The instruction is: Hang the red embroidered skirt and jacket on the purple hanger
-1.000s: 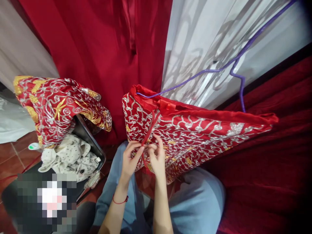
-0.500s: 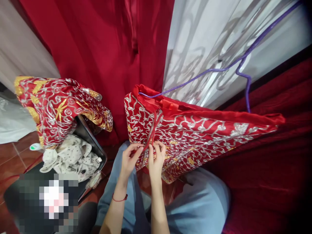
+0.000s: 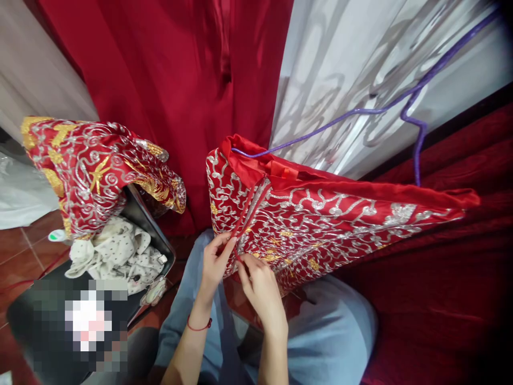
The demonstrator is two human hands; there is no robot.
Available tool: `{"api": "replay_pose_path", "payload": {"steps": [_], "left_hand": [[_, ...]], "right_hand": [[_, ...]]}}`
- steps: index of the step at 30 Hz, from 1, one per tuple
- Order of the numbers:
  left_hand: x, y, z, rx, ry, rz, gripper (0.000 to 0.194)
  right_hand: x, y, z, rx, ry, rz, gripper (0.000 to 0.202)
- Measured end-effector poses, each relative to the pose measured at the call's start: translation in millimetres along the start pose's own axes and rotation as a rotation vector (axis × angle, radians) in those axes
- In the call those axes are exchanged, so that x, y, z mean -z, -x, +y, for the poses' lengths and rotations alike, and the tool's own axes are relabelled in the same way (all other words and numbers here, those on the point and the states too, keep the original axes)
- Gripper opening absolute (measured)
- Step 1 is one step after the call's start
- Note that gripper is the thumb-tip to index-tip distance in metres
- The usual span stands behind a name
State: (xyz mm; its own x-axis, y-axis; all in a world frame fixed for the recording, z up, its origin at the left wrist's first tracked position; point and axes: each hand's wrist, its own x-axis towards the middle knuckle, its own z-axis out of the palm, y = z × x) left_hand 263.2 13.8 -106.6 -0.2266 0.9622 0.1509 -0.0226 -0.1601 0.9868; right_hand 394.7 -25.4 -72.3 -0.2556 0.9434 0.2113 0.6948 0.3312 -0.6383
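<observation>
A red garment with silver and gold sequin embroidery hangs before me from a purple wire hanger. Its plain red lining shows along the top edge. Two thin red cords run down its front from near that edge. My left hand pinches the cords between thumb and fingers. Just right of it and slightly lower, my right hand is closed in a pinch on the red cord, its fingers bent toward the left hand. The cord ends are hidden by my fingers.
At left, another embroidered garment drapes over the back of a black chair. A white dotted cloth lies on the seat beside a blurred-out patch. Red curtains and white drapes hang behind.
My right hand has moved down and turned leftward, its fingertips now below the left hand's. The left hand stays nearly in place. The cords run straighter, and the view has shifted slightly.
</observation>
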Motion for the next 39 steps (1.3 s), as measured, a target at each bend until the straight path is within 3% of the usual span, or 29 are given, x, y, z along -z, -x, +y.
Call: {"api": "replay_pose_path", "payload": {"steps": [2, 5, 10, 14, 19, 24, 28, 33, 39], "left_hand": [[-1.0, 0, 2, -0.028, -0.022, 0.02, 0.023], [-4.0, 4, 9, -0.052, -0.014, -0.053, 0.023], [-1.0, 14, 27, -0.129, -0.076, -0.175, 0.025], [2.2, 17, 35, -0.125, -0.042, -0.239, 0.026], [-0.7, 19, 33, -0.02, 0.09, -0.192, 0.025], [-0.6, 20, 35, 0.043, 0.249, -0.195, 0.026], [3.7, 19, 36, 0.028, 0.277, -0.229, 0.028], [9.9, 16, 33, 0.044, 0.262, -0.112, 0.027], [22.1, 6, 28, 0.139, 0.388, 0.117, 0.026]], "right_hand": [[13, 1, -11, 0.021, -0.059, 0.126, 0.018], [24, -6, -22, -0.01, -0.227, 0.269, 0.018], [18, -23, -23, -0.119, -0.542, 0.442, 0.015], [14, -22, -21, -0.115, -0.517, 0.427, 0.022], [15, -11, -19, -0.056, -0.387, 0.416, 0.026], [16, -6, -11, 0.032, -0.519, 0.314, 0.016], [13, -5, -9, -0.027, -0.628, 0.306, 0.013], [17, -2, -5, -0.143, -0.785, 0.397, 0.022], [48, 1, 13, -0.188, -0.729, 0.672, 0.023]]}}
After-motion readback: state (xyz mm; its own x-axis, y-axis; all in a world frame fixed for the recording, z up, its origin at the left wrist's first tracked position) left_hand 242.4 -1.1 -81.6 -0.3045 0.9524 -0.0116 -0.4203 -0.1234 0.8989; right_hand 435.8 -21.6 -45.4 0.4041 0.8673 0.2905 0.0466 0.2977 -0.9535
